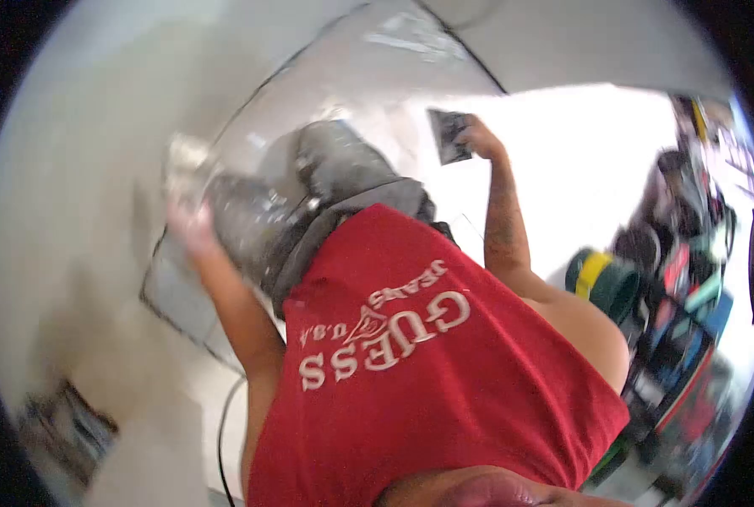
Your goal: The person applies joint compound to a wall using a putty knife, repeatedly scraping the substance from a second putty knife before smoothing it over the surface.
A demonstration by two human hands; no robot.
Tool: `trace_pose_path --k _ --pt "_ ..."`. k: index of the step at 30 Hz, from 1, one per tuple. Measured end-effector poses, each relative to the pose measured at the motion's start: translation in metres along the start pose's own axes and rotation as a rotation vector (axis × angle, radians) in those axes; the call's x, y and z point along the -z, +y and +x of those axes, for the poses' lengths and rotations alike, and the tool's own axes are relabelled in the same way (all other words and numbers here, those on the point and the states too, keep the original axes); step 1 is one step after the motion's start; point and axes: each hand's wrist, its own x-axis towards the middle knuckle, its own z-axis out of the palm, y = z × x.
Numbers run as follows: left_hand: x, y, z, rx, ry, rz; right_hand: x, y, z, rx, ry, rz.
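Observation:
On the left of the head view, my left hand (191,226) is smeared by motion. It is closed on a pale, blurred whitish object (189,160) whose kind I cannot make out. My right hand (481,139) is stretched out at the upper right. Between its fingers is a dark flat square piece (449,135), held by one side in front of the bright pale surface. My legs, in grey trousers (343,160) spotted with white, are bent between the two hands.
Dark lines (285,66) cross the pale surface. Tools and bags (685,203) are heaped on the right, beside a dark green round container (601,279) with a yellow band. A dark blurred object (73,431) lies at lower left. A black cable (223,431) runs near my left arm.

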Motion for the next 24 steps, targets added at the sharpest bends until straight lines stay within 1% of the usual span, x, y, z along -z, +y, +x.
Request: trace_pose_path --k 1,2,3,4,5,7,8,9,11,14,15,17,19,21,22,23,24 --pt "-0.008 0.002 0.005 0.232 -0.155 -0.467 0.000 -0.031 0.009 -0.009 0.052 0.158" --pt "-0.017 0.004 0.011 0.534 -0.206 -0.890 0.000 -0.061 0.019 -0.010 0.105 0.317" --pt "-0.015 0.024 0.019 0.647 -0.212 -1.351 -0.005 -0.125 0.009 0.157 0.077 0.378" --pt "-0.014 0.045 0.027 0.809 -0.189 -1.789 -0.011 -0.158 0.013 0.306 0.054 0.210" --pt "-0.001 0.070 0.032 0.878 -0.186 -1.652 -0.017 -0.191 0.017 0.459 0.054 0.051" --pt "-0.006 0.073 0.032 0.825 -0.143 -1.609 -0.041 -0.247 0.012 0.825 0.118 -0.195" --pt "-0.019 0.089 0.041 0.833 -0.121 -1.616 -0.036 -0.262 0.021 1.011 0.159 -0.325" --pt "-0.021 0.093 0.040 0.833 -0.097 -1.634 -0.043 -0.278 0.016 1.018 0.123 -0.321" --pt "-0.015 0.104 0.041 0.852 -0.096 -1.580 -0.055 -0.301 0.011 1.019 0.056 -0.318" --pt "0.016 0.136 0.042 0.908 -0.101 -1.461 -0.071 -0.319 0.011 0.949 -0.052 -0.378" --pt "0.023 0.142 0.043 0.931 -0.102 -1.414 -0.077 -0.320 0.012 0.959 -0.063 -0.400" --pt "0.015 0.135 0.035 0.635 -0.077 -1.115 -0.090 -0.316 0.015 0.983 -0.082 -0.447" --pt "0.010 0.135 0.035 0.633 -0.022 -0.991 -0.103 -0.309 0.015 1.011 -0.153 -0.458" --pt "-0.001 0.138 0.046 0.909 0.064 -1.043 -0.108 -0.310 0.015 1.014 -0.224 -0.453" --pt "-0.011 0.130 0.047 0.918 0.107 -1.166 -0.108 -0.312 0.011 0.999 -0.263 -0.444" --pt "-0.020 0.119 0.047 0.928 0.088 -1.132 -0.108 -0.313 0.008 0.980 -0.304 -0.436" --pt "-0.019 0.118 0.047 0.942 0.067 -1.098 -0.107 -0.313 0.008 1.013 -0.310 -0.426"
